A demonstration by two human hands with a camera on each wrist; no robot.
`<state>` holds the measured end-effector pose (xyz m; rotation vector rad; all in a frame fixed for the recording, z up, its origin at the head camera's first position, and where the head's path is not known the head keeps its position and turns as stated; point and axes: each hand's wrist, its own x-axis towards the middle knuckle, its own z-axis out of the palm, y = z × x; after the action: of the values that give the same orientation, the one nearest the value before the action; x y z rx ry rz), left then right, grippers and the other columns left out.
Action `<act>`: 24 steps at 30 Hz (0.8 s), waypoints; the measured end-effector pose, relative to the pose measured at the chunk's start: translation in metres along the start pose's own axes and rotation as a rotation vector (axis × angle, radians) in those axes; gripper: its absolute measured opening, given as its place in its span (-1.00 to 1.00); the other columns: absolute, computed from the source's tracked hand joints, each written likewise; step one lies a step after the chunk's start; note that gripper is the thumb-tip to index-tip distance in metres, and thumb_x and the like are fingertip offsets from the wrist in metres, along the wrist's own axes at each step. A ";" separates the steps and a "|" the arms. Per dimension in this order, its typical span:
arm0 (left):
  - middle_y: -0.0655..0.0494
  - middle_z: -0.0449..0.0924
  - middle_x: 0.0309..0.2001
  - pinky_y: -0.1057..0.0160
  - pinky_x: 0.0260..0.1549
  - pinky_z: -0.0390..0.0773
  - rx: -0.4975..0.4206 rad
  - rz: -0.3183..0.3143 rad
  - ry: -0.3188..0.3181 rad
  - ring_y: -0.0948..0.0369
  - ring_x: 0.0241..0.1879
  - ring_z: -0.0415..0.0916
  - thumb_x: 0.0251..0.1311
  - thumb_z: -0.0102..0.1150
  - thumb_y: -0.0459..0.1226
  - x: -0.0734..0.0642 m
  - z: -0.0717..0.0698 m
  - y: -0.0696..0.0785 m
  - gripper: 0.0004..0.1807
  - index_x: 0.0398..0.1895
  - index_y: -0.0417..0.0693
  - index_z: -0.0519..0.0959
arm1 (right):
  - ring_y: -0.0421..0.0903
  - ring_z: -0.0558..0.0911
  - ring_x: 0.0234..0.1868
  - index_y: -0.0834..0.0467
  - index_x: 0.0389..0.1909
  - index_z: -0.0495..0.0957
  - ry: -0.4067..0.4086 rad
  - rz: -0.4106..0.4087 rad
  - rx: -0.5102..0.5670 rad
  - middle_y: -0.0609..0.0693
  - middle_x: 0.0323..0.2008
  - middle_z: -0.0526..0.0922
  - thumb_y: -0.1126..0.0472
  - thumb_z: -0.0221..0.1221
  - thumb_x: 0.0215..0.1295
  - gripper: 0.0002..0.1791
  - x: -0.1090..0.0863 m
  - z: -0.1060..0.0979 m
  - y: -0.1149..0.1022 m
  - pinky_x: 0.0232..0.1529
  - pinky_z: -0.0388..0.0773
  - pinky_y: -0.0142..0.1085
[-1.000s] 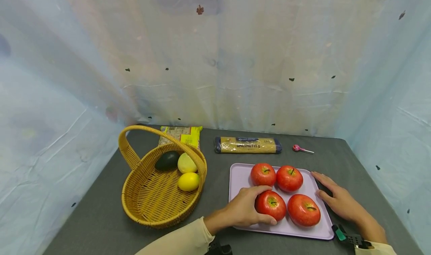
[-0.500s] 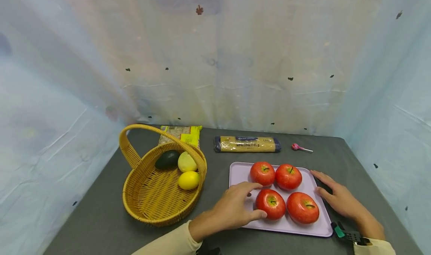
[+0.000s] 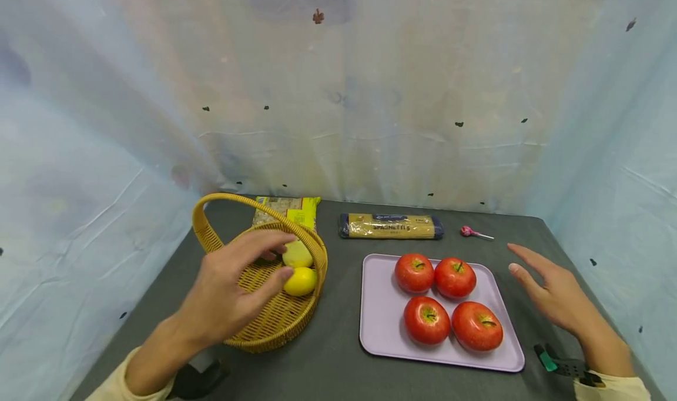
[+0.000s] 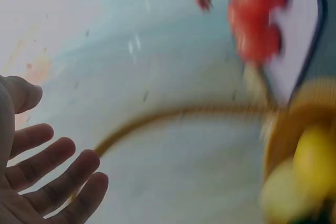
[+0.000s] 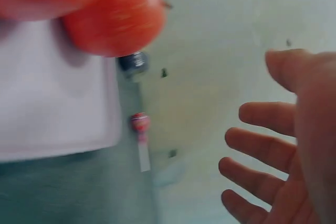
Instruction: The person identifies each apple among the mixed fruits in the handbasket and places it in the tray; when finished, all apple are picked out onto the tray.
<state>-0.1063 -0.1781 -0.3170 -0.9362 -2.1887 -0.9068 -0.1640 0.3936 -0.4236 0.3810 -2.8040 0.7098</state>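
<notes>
In the head view my left hand hovers over the left part of the wicker basket, fingers spread and holding nothing. Inside the basket are a yellow lemon and a pale yellow-green fruit; the dark avocado is hidden behind my hand. My right hand is off the right edge of the lilac tray, fingers extended, nothing in them. On the tray sit several red apples. The left wrist view, blurred, shows my fingers apart near the basket's handle.
Along the back of the grey table lie a spaghetti packet, a yellow-labelled bag behind the basket, and a pink lollipop. Pale curtains stand behind and at both sides.
My left hand has let go of the front left apple and moved left over the basket; the apple stays on the tray. My right hand has come away from the tray's right edge.
</notes>
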 end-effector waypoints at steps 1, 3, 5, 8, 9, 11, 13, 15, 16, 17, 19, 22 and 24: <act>0.09 0.78 0.08 0.49 0.06 0.62 0.054 0.019 0.039 0.25 -0.08 0.70 0.50 0.39 -0.08 0.003 -0.013 -0.002 -0.58 0.28 -0.08 0.70 | 0.61 0.43 0.41 0.10 0.68 0.32 0.019 -0.027 -0.008 0.45 0.53 0.42 0.06 0.13 0.71 -0.37 0.002 -0.007 -0.003 0.30 0.26 0.63; -0.01 0.81 0.06 0.57 0.09 0.53 0.169 0.055 0.136 0.18 -0.11 0.69 0.58 0.24 0.09 0.010 -0.038 -0.006 -0.47 0.26 -0.16 0.71 | 0.58 0.41 0.45 0.05 0.69 0.32 0.064 -0.081 -0.031 0.39 0.57 0.40 0.10 0.13 0.70 -0.38 0.007 -0.023 -0.011 0.41 0.21 0.59; -0.12 0.82 0.04 0.64 0.12 0.43 0.293 0.069 0.244 0.06 -0.15 0.68 0.59 0.09 0.25 0.017 -0.063 -0.009 -0.29 0.24 -0.22 0.72 | 0.56 0.39 0.49 0.02 0.69 0.33 0.124 -0.137 -0.068 0.34 0.60 0.37 0.13 0.14 0.69 -0.37 0.014 -0.041 -0.022 0.50 0.16 0.52; -0.27 0.79 0.08 0.67 0.19 0.32 0.471 0.046 0.362 -0.17 -0.13 0.65 0.54 0.05 0.32 0.025 -0.100 -0.014 -0.20 0.28 -0.22 0.71 | 0.51 0.31 0.58 0.06 0.70 0.31 0.245 -0.210 -0.154 0.30 0.66 0.30 0.03 0.10 0.72 -0.37 0.026 -0.069 -0.043 0.64 0.09 0.40; -0.33 0.76 0.11 0.60 0.28 0.34 0.521 0.035 0.383 -0.26 -0.10 0.63 0.53 0.03 0.34 0.027 -0.112 -0.016 -0.16 0.32 -0.22 0.68 | 0.49 0.29 0.60 0.09 0.69 0.31 0.295 -0.231 -0.185 0.31 0.67 0.28 -0.06 0.07 0.74 -0.35 0.029 -0.080 -0.050 0.67 0.06 0.36; -0.41 0.68 0.22 0.41 0.44 0.36 0.611 0.017 0.414 -0.38 0.06 0.59 0.52 -0.03 0.39 0.029 -0.132 -0.022 -0.10 0.42 -0.22 0.61 | 0.48 0.23 0.64 0.18 0.68 0.29 0.403 -0.271 -0.256 0.34 0.67 0.25 -0.28 -0.06 0.74 -0.21 0.036 -0.100 -0.063 0.71 0.01 0.32; -0.42 0.58 0.36 0.08 0.59 0.34 0.657 -0.007 0.447 -0.39 0.27 0.53 0.50 -0.08 0.43 0.030 -0.147 -0.028 -0.03 0.49 -0.22 0.53 | 0.44 0.18 0.68 0.24 0.67 0.28 0.507 -0.282 -0.313 0.33 0.69 0.21 -0.50 -0.20 0.65 0.00 0.040 -0.118 -0.073 0.73 -0.04 0.30; -0.41 0.47 0.47 -0.17 0.64 0.25 0.687 -0.019 0.464 -0.35 0.45 0.41 0.51 -0.16 0.44 0.031 -0.155 -0.034 0.01 0.53 -0.27 0.46 | 0.40 0.13 0.72 0.27 0.68 0.25 0.587 -0.278 -0.346 0.32 0.71 0.17 -0.60 -0.30 0.57 0.12 0.042 -0.130 -0.078 0.74 -0.10 0.30; -0.38 0.45 0.50 -0.20 0.66 0.21 0.697 -0.021 0.482 -0.32 0.52 0.37 0.51 -0.17 0.43 0.030 -0.156 -0.038 0.02 0.53 -0.28 0.45 | 0.38 0.10 0.74 0.27 0.68 0.23 0.618 -0.278 -0.355 0.31 0.72 0.15 -0.62 -0.32 0.55 0.15 0.043 -0.133 -0.077 0.74 -0.13 0.31; -0.37 0.43 0.52 -0.24 0.67 0.17 0.725 -0.029 0.478 -0.30 0.55 0.33 0.51 -0.20 0.41 0.029 -0.157 -0.042 0.00 0.54 -0.27 0.44 | 0.38 0.07 0.75 0.26 0.70 0.20 0.632 -0.273 -0.369 0.30 0.73 0.12 -0.62 -0.33 0.54 0.16 0.043 -0.134 -0.075 0.74 -0.15 0.31; -0.41 0.41 0.52 -0.27 0.66 0.16 0.777 -0.026 0.431 -0.35 0.54 0.32 0.52 -0.21 0.34 0.023 -0.156 -0.056 -0.04 0.54 -0.31 0.42 | 0.42 0.06 0.74 0.25 0.72 0.16 0.641 -0.290 -0.385 0.33 0.73 0.10 -0.61 -0.31 0.55 0.15 0.043 -0.127 -0.064 0.72 -0.17 0.36; -0.49 0.40 0.49 -0.43 0.52 0.29 0.869 -0.060 0.290 -0.46 0.49 0.31 0.52 -0.29 0.28 0.002 -0.148 -0.090 -0.05 0.55 -0.35 0.40 | 0.48 -0.03 0.73 0.20 0.77 0.04 0.521 -0.257 -0.423 0.35 0.75 -0.01 -0.60 -0.35 0.58 0.12 0.038 -0.102 -0.038 0.70 -0.26 0.42; -0.54 0.36 0.50 -0.54 0.43 0.31 0.879 -0.113 0.157 -0.53 0.48 0.27 0.55 -0.26 0.24 -0.018 -0.139 -0.117 -0.08 0.57 -0.38 0.35 | 0.51 -0.09 0.73 0.18 0.79 -0.03 0.391 -0.213 -0.436 0.37 0.76 -0.07 -0.51 -0.28 0.65 0.04 0.032 -0.079 -0.017 0.68 -0.33 0.44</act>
<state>-0.1526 -0.3522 -0.2879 -0.2998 -2.1730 -0.0005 -0.1773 0.4118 -0.3391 0.3980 -2.4054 0.1005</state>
